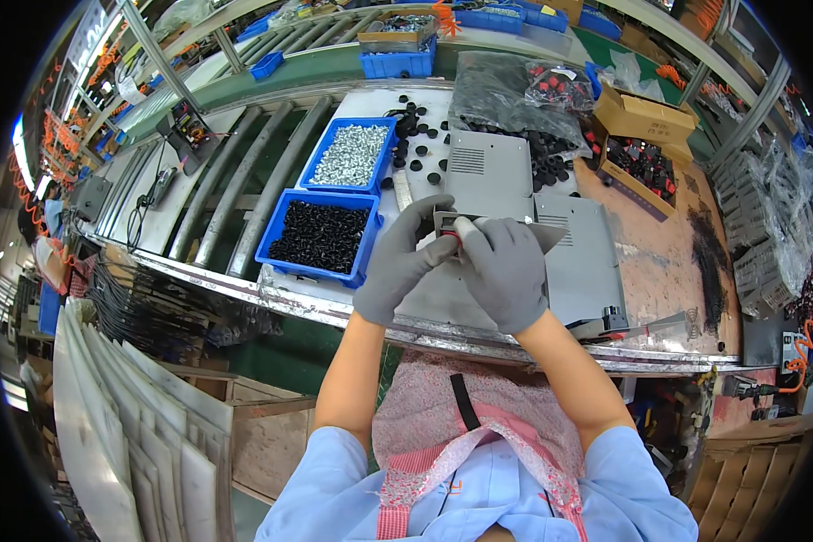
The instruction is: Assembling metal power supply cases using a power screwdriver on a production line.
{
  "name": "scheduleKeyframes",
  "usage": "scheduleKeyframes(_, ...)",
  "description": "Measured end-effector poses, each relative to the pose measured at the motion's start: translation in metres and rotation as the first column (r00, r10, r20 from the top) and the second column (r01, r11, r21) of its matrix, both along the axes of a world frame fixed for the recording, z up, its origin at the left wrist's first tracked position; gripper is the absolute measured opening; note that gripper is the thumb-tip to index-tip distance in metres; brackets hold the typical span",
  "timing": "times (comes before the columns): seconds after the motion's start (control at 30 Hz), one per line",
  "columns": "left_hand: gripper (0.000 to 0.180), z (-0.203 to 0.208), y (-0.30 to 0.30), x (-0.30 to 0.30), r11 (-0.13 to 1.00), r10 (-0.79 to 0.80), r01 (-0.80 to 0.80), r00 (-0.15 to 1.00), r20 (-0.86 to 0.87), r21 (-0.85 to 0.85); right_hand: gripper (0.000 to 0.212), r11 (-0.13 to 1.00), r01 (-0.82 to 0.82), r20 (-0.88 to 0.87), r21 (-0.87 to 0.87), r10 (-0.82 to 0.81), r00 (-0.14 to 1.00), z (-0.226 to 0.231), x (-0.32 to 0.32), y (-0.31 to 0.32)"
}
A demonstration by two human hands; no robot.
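In grey gloves, both my hands meet over the bench's front part at a grey sheet-metal panel [547, 237]. My left hand [399, 264] is closed, its thumb and fingers gripping the panel's left end. My right hand [508, 275] curls over the same panel, fingers pressed together near a small red part [453, 238] at an opening. My fingers mostly cover that part. Beyond the hands lies a grey vented panel [492, 167]. Another vented panel [587, 262] lies to the right, with a small black part [614, 317] at its near corner.
Left of my hands stand a blue bin of silver fasteners [307, 176] and a blue bin of small black parts [268, 244]. Black round caps [415, 165] are scattered behind. A cardboard box [640, 191] holds red-and-black parts. Metal rollers [280, 181] run along the left.
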State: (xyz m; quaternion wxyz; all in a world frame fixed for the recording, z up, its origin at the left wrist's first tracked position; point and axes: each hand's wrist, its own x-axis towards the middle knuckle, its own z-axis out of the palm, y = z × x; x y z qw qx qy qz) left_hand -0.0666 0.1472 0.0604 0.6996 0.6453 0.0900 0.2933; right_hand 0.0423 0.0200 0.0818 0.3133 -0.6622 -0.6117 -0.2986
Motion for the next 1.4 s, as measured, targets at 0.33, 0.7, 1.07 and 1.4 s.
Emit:
scheduleKeyframes(0.33, 0.052, 0.001, 0.003, 0.005, 0.987, -0.114, 0.125, 0.988, 0.105, -0.102, 0.021, 0.991, 0.119, -0.047, -0.062, -0.122, 0.991, 0.019, -0.002, -0.010)
scheduleKeyframes(0.7, 0.057, -0.002, -0.005, 0.017, 0.995, 0.001, 0.014, 0.988, 0.153, -0.099, 0.030, 0.986, 0.156, -0.146, 0.058, -0.147, 0.978, 0.014, 0.007, -0.004)
scheduleKeyframes(1.07, 0.047, -0.004, -0.007, 0.021, 0.997, 0.082, -0.082, 0.995, 0.048, -0.015, 0.026, 0.974, 0.224, -0.250, 0.021, -0.211, 0.945, 0.009, 0.006, 0.010)
scheduleKeyframes(1.4, 0.044, -0.013, -0.014, 0.022, 0.987, 0.128, -0.145, 0.972, 0.199, 0.073, 0.018, 0.982, 0.169, -0.119, 0.083, -0.158, 0.980, 0.005, 0.003, 0.004)
